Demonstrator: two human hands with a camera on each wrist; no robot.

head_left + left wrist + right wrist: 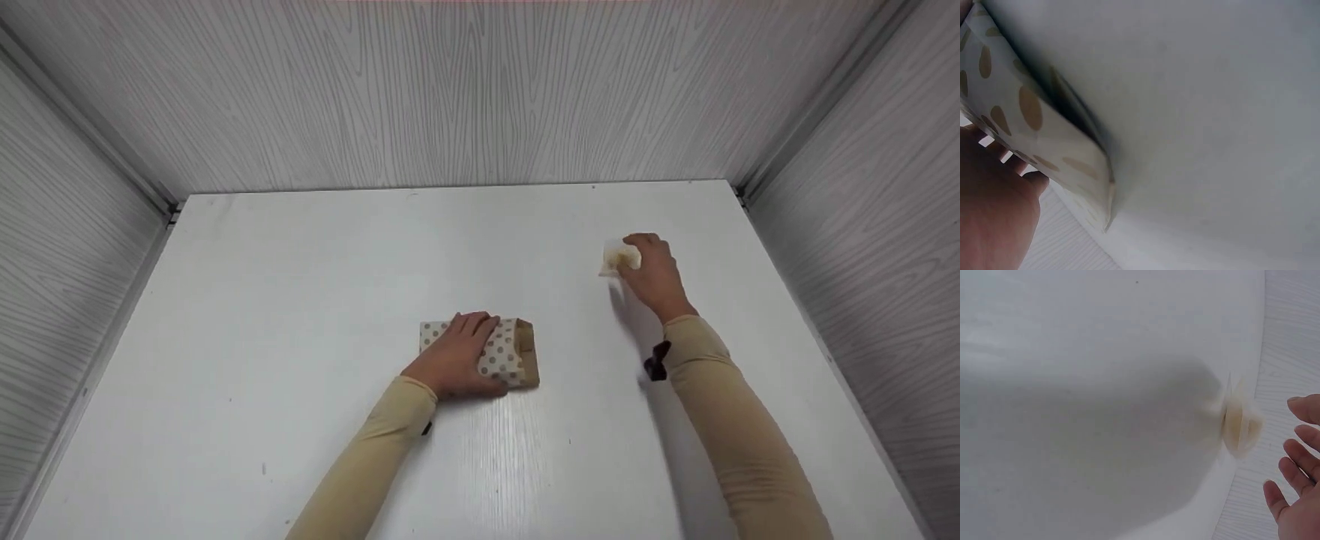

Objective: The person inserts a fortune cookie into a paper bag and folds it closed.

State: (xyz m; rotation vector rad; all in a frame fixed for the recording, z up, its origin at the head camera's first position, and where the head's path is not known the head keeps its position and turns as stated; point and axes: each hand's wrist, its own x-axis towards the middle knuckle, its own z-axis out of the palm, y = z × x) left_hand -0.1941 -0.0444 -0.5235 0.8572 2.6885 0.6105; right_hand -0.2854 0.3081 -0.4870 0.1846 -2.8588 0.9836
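A white paper bag with brown polka dots (501, 354) lies flat near the middle of the table, its brown inside showing at the right-hand mouth. Across it my left hand (452, 361) grips the bag, thumb along the near edge and fingers over the far side. In the left wrist view the bag's dotted face (1030, 109) hides part of those fingers. Farther back on the right, a small translucent sachet with yellowish contents (611, 259) is on the table. My right hand (654, 276) reaches round it, fingers spread; the right wrist view shows a gap between hand and sachet (1235, 428).
The white table (300, 300) meets grey wood-grain panels at the back (465, 97) and on both sides. A dark object (657, 361) is fixed at the right wrist, and the right arm casts a shadow on the table.
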